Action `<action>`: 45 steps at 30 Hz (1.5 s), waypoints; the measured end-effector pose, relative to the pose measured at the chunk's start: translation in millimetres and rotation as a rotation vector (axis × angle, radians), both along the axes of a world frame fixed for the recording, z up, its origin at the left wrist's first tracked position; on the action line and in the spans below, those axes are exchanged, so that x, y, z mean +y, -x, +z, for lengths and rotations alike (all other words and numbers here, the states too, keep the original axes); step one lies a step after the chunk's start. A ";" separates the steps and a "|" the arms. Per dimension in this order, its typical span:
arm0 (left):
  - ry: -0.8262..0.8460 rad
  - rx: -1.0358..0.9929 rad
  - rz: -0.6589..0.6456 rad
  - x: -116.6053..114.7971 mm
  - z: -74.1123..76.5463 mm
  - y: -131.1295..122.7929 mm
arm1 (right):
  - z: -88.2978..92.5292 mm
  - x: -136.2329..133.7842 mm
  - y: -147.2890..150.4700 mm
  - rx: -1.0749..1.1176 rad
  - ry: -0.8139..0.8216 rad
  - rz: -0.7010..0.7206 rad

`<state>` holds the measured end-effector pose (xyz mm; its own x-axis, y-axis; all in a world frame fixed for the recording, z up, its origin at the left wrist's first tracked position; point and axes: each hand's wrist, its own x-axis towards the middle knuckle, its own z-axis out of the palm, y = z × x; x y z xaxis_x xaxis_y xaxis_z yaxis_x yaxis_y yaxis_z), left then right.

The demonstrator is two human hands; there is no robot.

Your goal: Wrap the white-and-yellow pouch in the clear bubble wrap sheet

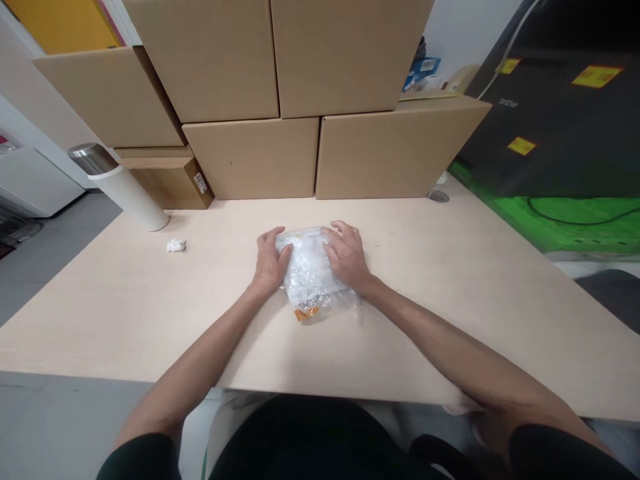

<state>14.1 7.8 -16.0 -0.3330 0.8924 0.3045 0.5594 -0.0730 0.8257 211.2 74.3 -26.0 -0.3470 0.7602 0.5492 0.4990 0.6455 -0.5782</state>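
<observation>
A bubble-wrap package (311,270), whitish and see-through, lies on the table between my two hands. A strip of orange-brown tape (306,313) shows at its near end, where loose clear plastic spreads to the right. My left hand (271,259) grips the package's left side, thumb on top and fingers along the edge. On the opposite side, my right hand (346,252) holds the upper right part with bent fingers. What is inside the wrap cannot be made out.
Stacked cardboard boxes (250,160) wall off the back of the pale wooden table (425,300). A white bottle with a metal cap (130,193) stands at the back left, near a crumpled white scrap (176,245). A large black case (555,133) is beyond the right edge.
</observation>
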 end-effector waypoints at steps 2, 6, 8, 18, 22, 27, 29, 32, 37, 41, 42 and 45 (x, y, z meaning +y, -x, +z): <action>-0.005 0.246 -0.005 -5.9 0.5 -0.8 | -1.2 -2.1 -2.0 -0.078 -0.066 0.128; 0.196 0.433 -0.125 -17.9 1.1 -1.2 | -2.6 -10.7 -6.1 -0.182 -0.073 0.213; 0.317 0.471 -0.212 -21.3 2.9 3.5 | -2.2 -17.4 -8.7 -0.269 -0.055 0.217; 0.505 0.583 -0.537 -18.4 17.8 36.4 | 4.8 -27.7 -23.8 -0.601 0.173 0.385; 0.454 0.578 -0.589 -19.3 11.5 38.6 | 5.4 -24.7 -29.4 -0.642 0.189 0.439; 0.416 0.589 -0.623 -19.3 6.8 40.2 | 0.3 -25.1 -30.5 -0.618 0.174 0.437; 0.398 0.598 -0.616 -19.2 6.7 39.7 | -1.4 -25.1 -29.6 -0.585 0.174 0.437; 0.385 0.601 -0.580 -20.3 6.4 39.0 | -2.2 -24.4 -28.6 -0.527 0.192 0.438; 0.369 0.562 -0.549 -23.7 3.8 39.8 | 0.3 -28.6 -28.7 -0.420 0.306 0.341; 0.363 0.533 -0.521 -25.1 1.4 39.6 | 7.1 -36.7 -26.9 -0.355 0.474 0.211; 0.362 0.529 -0.519 -25.2 1.1 39.3 | 9.5 -38.2 -26.1 -0.341 0.506 0.209; 0.357 0.519 -0.521 -25.2 1.1 38.1 | 17.0 -40.3 -24.4 -0.283 0.563 0.218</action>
